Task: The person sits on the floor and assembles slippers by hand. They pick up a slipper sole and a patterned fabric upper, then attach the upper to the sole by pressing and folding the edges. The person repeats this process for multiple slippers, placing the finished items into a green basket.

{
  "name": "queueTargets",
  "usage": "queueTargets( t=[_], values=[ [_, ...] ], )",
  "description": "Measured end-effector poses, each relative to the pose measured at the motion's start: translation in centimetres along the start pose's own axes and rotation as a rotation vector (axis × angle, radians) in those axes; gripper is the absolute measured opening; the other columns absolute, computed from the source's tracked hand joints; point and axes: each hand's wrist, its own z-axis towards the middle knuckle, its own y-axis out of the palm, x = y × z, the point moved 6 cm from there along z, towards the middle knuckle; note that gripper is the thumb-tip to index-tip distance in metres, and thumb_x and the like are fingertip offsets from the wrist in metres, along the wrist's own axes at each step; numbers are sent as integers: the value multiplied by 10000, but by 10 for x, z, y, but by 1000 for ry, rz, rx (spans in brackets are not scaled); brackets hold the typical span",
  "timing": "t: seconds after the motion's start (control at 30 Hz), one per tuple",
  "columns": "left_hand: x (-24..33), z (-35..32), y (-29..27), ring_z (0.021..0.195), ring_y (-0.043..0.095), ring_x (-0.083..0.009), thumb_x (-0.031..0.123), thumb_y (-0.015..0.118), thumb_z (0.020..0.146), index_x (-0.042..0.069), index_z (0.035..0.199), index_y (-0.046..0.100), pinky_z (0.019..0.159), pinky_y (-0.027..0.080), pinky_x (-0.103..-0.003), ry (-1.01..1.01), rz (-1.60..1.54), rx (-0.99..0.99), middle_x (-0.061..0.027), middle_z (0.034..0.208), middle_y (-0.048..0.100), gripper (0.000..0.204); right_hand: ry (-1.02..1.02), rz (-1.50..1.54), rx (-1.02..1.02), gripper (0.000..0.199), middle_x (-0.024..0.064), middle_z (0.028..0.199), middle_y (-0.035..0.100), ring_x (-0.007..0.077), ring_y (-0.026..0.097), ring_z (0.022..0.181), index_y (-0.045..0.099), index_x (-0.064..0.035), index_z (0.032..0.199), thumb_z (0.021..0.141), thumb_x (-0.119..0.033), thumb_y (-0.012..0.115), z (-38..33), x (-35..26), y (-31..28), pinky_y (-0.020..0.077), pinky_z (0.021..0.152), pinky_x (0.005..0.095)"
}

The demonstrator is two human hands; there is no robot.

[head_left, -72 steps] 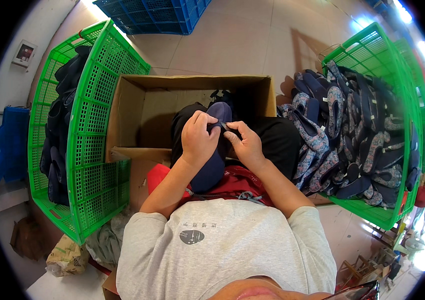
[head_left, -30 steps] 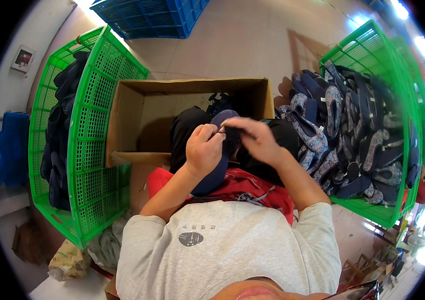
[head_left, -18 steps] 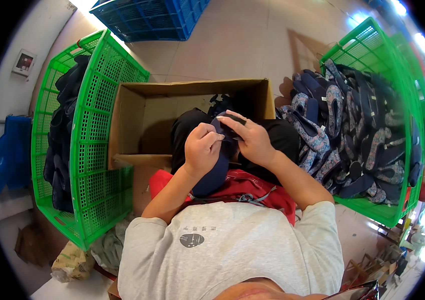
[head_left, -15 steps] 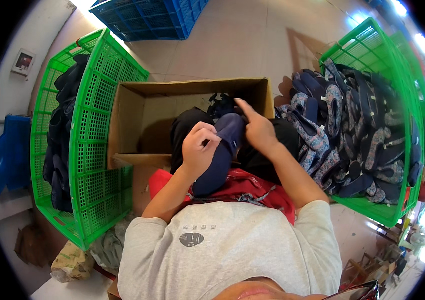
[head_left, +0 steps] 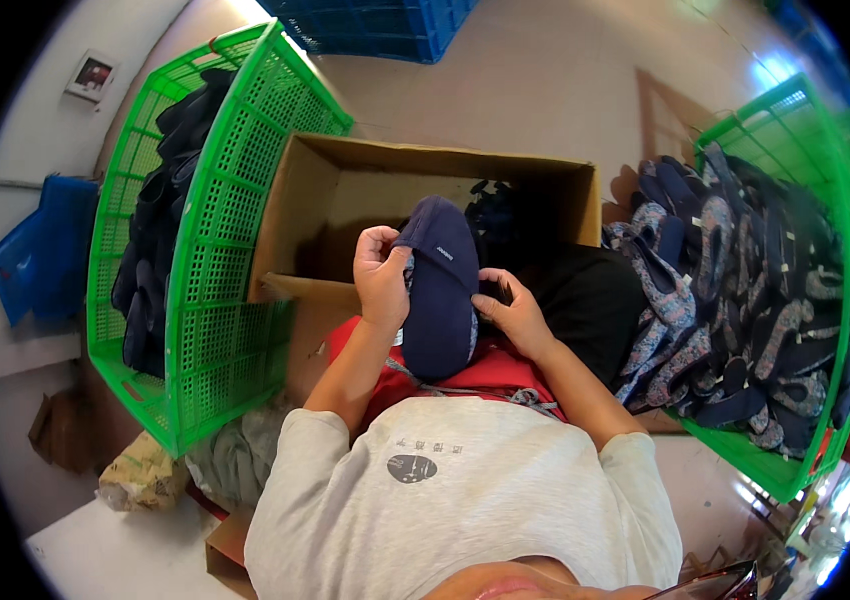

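Note:
A navy blue slipper (head_left: 433, 305) lies sole-down or sole-up, I cannot tell which, above my lap, with a small light label on its band. My left hand (head_left: 381, 280) is closed on its left edge, thumb on top. On the slipper's other edge, the thumb and fingers of my right hand (head_left: 519, 314) pinch the rim. A patterned lining shows at the slipper's edges. Beneath it is a red cloth (head_left: 390, 388) with a grey cord, across my lap.
An open cardboard box (head_left: 290, 205) stands in front of me, with small dark pieces (head_left: 490, 203) inside. At the left, a green crate (head_left: 207, 270) holds dark slippers (head_left: 150, 300). Another green crate (head_left: 745, 128) at the right holds many patterned slippers (head_left: 690, 290). A blue crate (head_left: 375, 25) stands farther off.
The slipper has swung more upright and its banded part now faces up. My right hand has come down from the dark pieces by the box to the slipper's right edge. The view has shifted.

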Motion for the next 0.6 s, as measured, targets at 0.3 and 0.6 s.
queueTargets(
  t=[0.3, 0.6],
  values=[
    [-12, -1, -16, 828, 551, -68, -31, 591, 923, 77, 1018, 557, 752, 461, -215, -5, -93, 76, 9, 934, 579, 147, -65, 37, -26, 419, 42, 1120, 584, 108, 548, 1022, 519, -30, 1208, 890, -164, 757, 2, 20, 6, 458, 928, 265],
    [-19, -4, -21, 746, 511, -42, 36, 631, 926, 82, 974, 550, 679, 431, -185, -135, 56, 136, 27, 861, 557, 105, -30, -118, -82, 587, 78, 1207, 543, 157, 522, 1117, 455, -44, 1303, 842, -197, 785, -4, 12, 10, 426, 1004, 309]
  ],
)
